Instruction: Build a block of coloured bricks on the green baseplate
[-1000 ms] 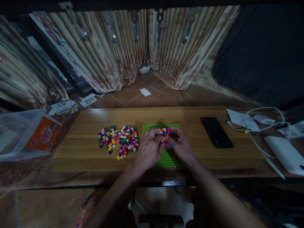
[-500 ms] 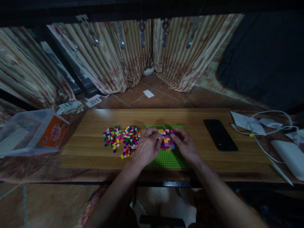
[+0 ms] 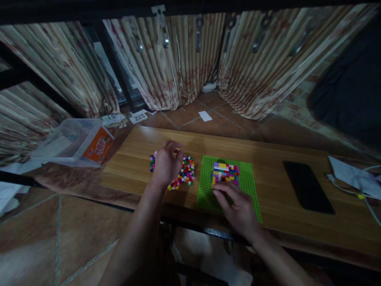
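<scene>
My left hand (image 3: 167, 163) hovers above a pile of small colourful bricks (image 3: 187, 170), hiding part of it. Its fingers are loosely bent, with a gap between them and the thumb, and nothing shows in it. On the green baseplate (image 3: 205, 194) sits a block of joined multicoloured bricks (image 3: 226, 171). At the near left corner of that block is my right hand (image 3: 238, 204), thumb and forefinger pinched together. Whatever lies between those fingertips is too small to make out. The hand covers part of the baseplate's near side.
A black phone-like slab (image 3: 308, 186) lies right of the baseplate, near papers (image 3: 347, 174) and a white cable (image 3: 369, 198). A clear plastic box (image 3: 71, 145) with an orange label stands left of the wooden board (image 3: 125, 163). Curtains (image 3: 178, 67) hang behind.
My left hand has left the brick block and moved left over the loose pile. My right hand has shifted to the block's near edge. The camera view has turned left and tilted.
</scene>
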`<state>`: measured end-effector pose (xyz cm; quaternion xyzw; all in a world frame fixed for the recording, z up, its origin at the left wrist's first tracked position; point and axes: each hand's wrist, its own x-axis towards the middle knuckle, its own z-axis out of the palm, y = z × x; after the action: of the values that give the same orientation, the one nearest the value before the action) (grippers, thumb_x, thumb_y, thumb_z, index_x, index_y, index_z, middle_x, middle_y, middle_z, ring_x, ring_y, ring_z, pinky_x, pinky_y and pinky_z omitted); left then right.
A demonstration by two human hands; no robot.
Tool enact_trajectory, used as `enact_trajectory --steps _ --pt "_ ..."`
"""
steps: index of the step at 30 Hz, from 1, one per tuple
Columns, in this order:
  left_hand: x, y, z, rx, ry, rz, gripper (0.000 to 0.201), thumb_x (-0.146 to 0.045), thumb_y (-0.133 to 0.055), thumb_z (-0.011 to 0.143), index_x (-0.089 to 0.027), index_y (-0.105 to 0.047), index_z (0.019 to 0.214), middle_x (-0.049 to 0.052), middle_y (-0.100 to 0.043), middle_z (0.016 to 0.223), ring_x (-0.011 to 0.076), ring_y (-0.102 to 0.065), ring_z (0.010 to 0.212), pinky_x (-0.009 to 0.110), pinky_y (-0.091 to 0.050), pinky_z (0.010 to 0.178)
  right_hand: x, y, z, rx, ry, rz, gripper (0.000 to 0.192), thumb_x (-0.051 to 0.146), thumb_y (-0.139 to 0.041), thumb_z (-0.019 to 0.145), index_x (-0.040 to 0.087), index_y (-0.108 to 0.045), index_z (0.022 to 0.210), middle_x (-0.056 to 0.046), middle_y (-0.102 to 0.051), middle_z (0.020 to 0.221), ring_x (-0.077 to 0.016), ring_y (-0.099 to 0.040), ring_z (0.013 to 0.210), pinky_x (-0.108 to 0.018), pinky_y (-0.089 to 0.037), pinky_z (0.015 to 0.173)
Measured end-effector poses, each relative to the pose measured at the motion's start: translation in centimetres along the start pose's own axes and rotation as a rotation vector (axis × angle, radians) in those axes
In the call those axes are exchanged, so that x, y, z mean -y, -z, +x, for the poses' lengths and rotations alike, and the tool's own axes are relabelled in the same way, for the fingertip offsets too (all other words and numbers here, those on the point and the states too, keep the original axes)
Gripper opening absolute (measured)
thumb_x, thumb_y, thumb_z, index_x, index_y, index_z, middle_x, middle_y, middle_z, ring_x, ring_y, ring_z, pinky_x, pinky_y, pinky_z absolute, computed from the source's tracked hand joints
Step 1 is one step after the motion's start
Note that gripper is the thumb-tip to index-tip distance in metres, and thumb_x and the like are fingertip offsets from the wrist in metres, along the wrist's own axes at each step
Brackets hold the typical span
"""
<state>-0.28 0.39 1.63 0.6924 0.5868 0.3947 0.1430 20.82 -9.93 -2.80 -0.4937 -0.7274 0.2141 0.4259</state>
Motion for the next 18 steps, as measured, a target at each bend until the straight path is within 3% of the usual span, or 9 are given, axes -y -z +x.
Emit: enact_trajectory --steps 3,12,18 --pt "0.3 0.5 0.2 -0.056 0.037 -0.021 0.015 -0.017 -0.056 0.082 -0.015 -0.068 0.089 0.006 -0.068 0.094 0.013 -0.063 0.073 0.025 -0.049 0.074 0.5 -1.8 -0.3 0.105 0.045 -0.058 0.013 0.02 -0.051 0.093 0.023 -0.064 0.096 -0.004 -0.069 0.091 -0.0159 -0.064 0.085 -0.028 -0.051 0.076" --pt "3.4 3.9 1.1 -0.329 0.207 -0.261 0.017 -0.021 -0.058 0.078 -0.013 -0.07 0.086 0.004 -0.068 0.079 0.0103 -0.059 0.062 0.021 -0.045 0.059 2.3 -7.9 0.9 0.2 0.023 -0.172 0.016 0.018 -0.052 0.091 0.022 -0.066 0.097 -0.004 -0.066 0.09 -0.0194 -0.061 0.088 -0.031 -0.049 0.079" --pt "3.9 4.9 0.7 -0.323 0.258 -0.345 0.016 -0.025 -0.059 0.078 -0.014 -0.07 0.084 0.003 -0.068 0.075 0.0098 -0.057 0.06 0.019 -0.042 0.053 3.7 -11.4 2.3 0.236 0.074 -0.308 0.018 0.023 -0.055 0.089 0.021 -0.067 0.102 -0.006 -0.066 0.097 -0.0223 -0.059 0.094 -0.034 -0.049 0.084"
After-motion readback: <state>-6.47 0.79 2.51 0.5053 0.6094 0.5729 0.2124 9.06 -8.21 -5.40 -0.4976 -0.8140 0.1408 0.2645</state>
